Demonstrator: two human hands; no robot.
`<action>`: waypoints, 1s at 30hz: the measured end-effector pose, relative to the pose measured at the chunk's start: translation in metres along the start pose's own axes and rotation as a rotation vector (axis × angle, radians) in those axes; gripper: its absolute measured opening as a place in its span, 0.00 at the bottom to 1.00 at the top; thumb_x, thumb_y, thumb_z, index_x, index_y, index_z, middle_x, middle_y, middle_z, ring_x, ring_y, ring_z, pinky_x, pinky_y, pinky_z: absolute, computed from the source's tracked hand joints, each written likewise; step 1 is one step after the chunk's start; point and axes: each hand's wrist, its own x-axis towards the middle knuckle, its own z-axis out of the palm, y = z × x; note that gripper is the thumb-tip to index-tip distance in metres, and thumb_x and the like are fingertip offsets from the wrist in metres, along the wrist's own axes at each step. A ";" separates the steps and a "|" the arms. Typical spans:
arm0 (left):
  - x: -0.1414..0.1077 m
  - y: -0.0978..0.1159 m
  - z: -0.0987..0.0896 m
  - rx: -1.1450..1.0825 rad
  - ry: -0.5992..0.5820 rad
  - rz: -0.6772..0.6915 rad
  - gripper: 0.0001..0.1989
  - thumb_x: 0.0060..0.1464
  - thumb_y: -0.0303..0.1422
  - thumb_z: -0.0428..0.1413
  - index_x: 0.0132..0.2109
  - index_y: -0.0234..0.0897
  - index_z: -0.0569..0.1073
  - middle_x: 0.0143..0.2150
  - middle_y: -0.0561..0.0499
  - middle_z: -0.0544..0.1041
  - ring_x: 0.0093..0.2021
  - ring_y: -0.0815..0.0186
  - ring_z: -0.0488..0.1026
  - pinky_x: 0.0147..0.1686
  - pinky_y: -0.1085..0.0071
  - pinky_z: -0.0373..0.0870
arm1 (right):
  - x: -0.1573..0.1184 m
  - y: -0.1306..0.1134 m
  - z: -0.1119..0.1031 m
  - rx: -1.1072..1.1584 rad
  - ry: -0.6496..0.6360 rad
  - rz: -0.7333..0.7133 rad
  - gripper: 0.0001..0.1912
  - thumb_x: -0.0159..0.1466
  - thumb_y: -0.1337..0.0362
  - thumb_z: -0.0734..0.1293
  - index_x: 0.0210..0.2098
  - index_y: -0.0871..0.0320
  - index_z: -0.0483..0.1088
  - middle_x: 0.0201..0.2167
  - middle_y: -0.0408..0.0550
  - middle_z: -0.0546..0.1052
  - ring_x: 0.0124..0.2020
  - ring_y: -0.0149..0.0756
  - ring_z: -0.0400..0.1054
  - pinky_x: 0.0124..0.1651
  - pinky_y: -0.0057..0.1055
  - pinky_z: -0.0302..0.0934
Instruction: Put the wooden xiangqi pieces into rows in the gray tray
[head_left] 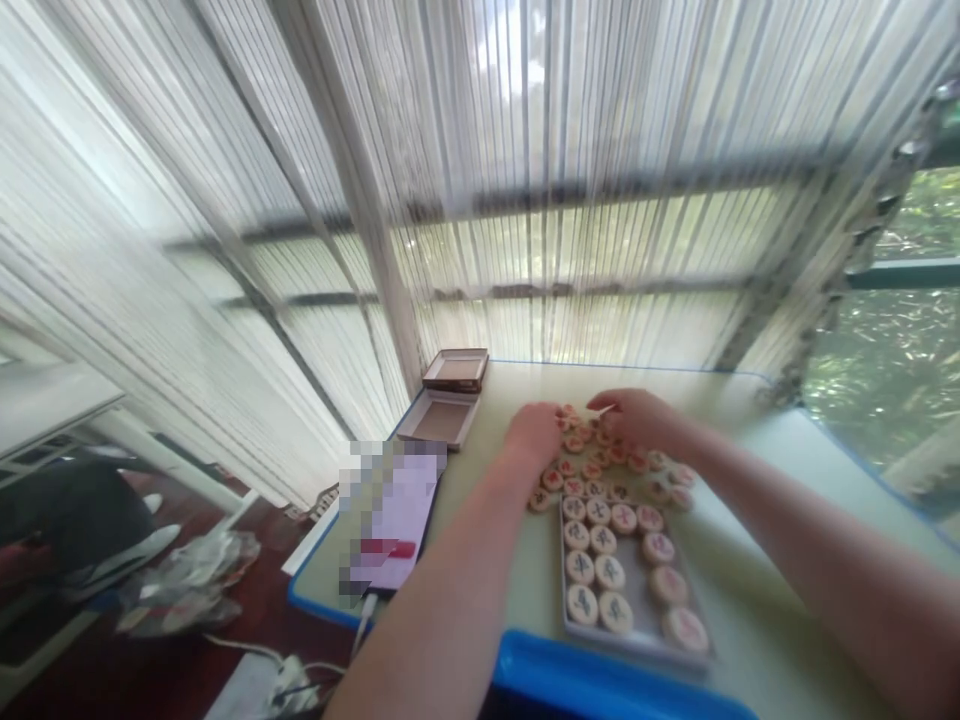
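A heap of loose Chinese chess pieces [594, 467], round and pale with red or dark characters, lies spread on the table. My left hand [534, 430] rests at the heap's left edge, its fingers bent and partly hidden among the pieces. From the right, my right hand [637, 418] reaches over the heap with one finger stretched out and apart from the others; no held piece shows. Nearer to me is a shallow box tray [637, 640]. Several dark-marked pieces fill its left side in rows, and red-marked pieces [658, 547] line its right side.
Two shallow box parts, one nearer [442, 418] and one farther [456, 370], stand at the table's [780, 430] back left. A phone [397, 515] with a cable lies at the left edge. A blue-rimmed object [600, 675] is close to me. Sheer curtains [570, 250] hang behind.
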 end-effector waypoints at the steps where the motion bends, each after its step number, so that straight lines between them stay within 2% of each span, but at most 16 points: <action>1: 0.000 0.000 0.000 -0.021 0.008 0.006 0.17 0.50 0.25 0.48 0.45 0.40 0.75 0.43 0.46 0.77 0.46 0.62 0.72 0.48 0.69 0.65 | 0.002 0.005 -0.003 0.030 0.007 0.007 0.20 0.54 0.71 0.58 0.43 0.57 0.73 0.42 0.46 0.76 0.43 0.37 0.69 0.46 0.29 0.61; 4: 0.001 0.002 0.000 -0.067 0.028 0.031 0.16 0.51 0.25 0.48 0.45 0.40 0.75 0.44 0.47 0.77 0.47 0.63 0.71 0.50 0.70 0.64 | 0.005 0.020 -0.012 0.043 0.004 0.023 0.19 0.54 0.71 0.59 0.42 0.56 0.74 0.42 0.44 0.77 0.43 0.36 0.69 0.46 0.28 0.61; 8: 0.000 0.005 -0.001 -0.069 0.035 0.036 0.16 0.52 0.26 0.48 0.45 0.38 0.75 0.44 0.47 0.77 0.46 0.63 0.72 0.49 0.71 0.64 | 0.005 0.033 -0.016 -0.003 -0.105 0.094 0.18 0.52 0.68 0.62 0.41 0.57 0.74 0.39 0.47 0.77 0.38 0.38 0.70 0.41 0.29 0.63; 15: -0.001 0.006 0.001 -0.043 0.106 0.078 0.15 0.52 0.25 0.48 0.44 0.38 0.75 0.45 0.48 0.76 0.46 0.65 0.71 0.50 0.72 0.64 | 0.002 0.034 -0.018 0.069 -0.205 0.124 0.18 0.52 0.64 0.65 0.42 0.56 0.74 0.40 0.48 0.76 0.35 0.36 0.71 0.34 0.27 0.64; 20: -0.003 0.008 0.000 -0.057 0.147 0.114 0.17 0.51 0.22 0.47 0.44 0.37 0.75 0.46 0.49 0.76 0.47 0.66 0.70 0.52 0.73 0.62 | 0.003 0.030 -0.017 0.099 -0.181 0.101 0.18 0.51 0.65 0.66 0.42 0.55 0.74 0.41 0.47 0.77 0.35 0.37 0.71 0.34 0.27 0.64; 26: -0.006 0.011 0.000 -0.053 0.119 0.192 0.16 0.52 0.24 0.47 0.44 0.37 0.75 0.46 0.49 0.76 0.47 0.66 0.70 0.53 0.73 0.62 | 0.003 0.036 -0.024 0.140 -0.194 0.100 0.21 0.49 0.72 0.65 0.43 0.55 0.73 0.43 0.46 0.76 0.35 0.35 0.71 0.33 0.26 0.65; 30: -0.009 0.014 0.001 -0.041 0.058 0.189 0.15 0.53 0.26 0.47 0.45 0.39 0.74 0.46 0.51 0.75 0.48 0.66 0.70 0.53 0.73 0.62 | 0.002 0.048 -0.032 0.126 -0.159 0.128 0.21 0.49 0.72 0.65 0.42 0.55 0.74 0.40 0.46 0.77 0.35 0.35 0.71 0.36 0.27 0.65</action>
